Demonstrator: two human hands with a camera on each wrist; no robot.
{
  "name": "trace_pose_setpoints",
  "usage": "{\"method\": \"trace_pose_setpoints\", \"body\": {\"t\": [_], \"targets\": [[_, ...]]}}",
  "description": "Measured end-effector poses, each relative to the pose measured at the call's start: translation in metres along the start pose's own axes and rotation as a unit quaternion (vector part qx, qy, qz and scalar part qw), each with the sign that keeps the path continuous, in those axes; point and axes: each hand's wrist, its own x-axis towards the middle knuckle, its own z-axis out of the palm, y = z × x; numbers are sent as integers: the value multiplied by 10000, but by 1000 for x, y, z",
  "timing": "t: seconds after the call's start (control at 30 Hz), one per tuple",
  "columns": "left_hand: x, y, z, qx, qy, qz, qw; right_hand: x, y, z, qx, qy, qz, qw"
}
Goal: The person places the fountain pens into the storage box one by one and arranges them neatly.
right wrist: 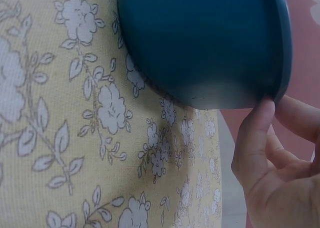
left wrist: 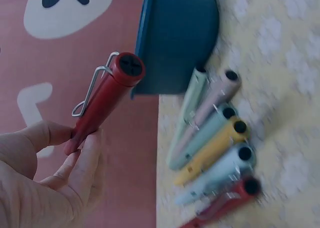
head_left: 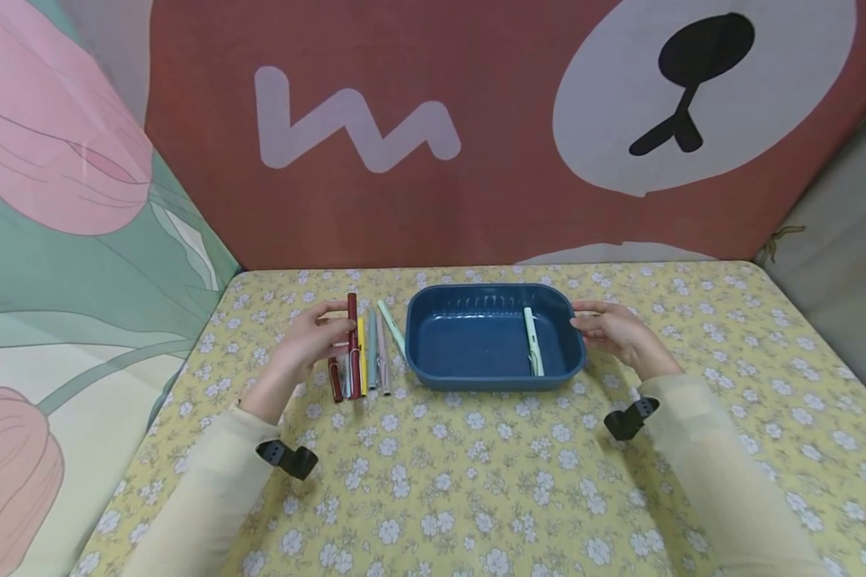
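Observation:
My left hand (head_left: 306, 343) pinches a red pen (left wrist: 104, 99) by one end, between thumb and fingers. Its silver clip and dark round end show in the left wrist view, where it is raised above a row of other pens. At the tray's right side, my right hand (head_left: 617, 332) grips the rim of a deep blue plastic tray (head_left: 491, 383) between thumb and fingers. Inside that tray, toward its right, lies a pale green pen (head_left: 533, 340). The tray's outer wall (right wrist: 200, 53) fills the top of the right wrist view.
Left of the tray lie several pens: red (left wrist: 225, 200), light blue (left wrist: 220, 173), yellow (left wrist: 215, 149), blue-green (left wrist: 204, 137), lilac (left wrist: 210, 102) and pale green (left wrist: 189, 108). The flowered yellow tablecloth (head_left: 440, 489) reaches a brown printed backdrop (head_left: 375, 216) behind.

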Motion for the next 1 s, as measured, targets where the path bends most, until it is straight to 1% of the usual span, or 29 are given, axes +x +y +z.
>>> {"method": "trace_pose_setpoints", "body": {"t": [0.2, 0.3, 0.43, 0.57, 0.87, 1.0], "targets": [[6, 16, 15, -55, -119, 30, 9999, 1, -1, 0, -21, -27, -15, 10000], [8, 21, 21, -54, -219, 121, 9997, 1, -2, 1, -8, -25, -3, 10000], [10, 25, 28, -127, -338, 193, 9992, 1, -2, 1, 25, -18, 20, 10000], [13, 29, 35, -246, -405, 165, 9987, 1, -2, 0, 14, -35, 22, 10000], [22, 34, 55, -413, -359, 239, 9982, -1, -3, 0, -2, -50, 47, 10000], [26, 37, 65, -567, -364, 277, 9973, 0, -2, -1, -9, -102, 69, 9999]]}}
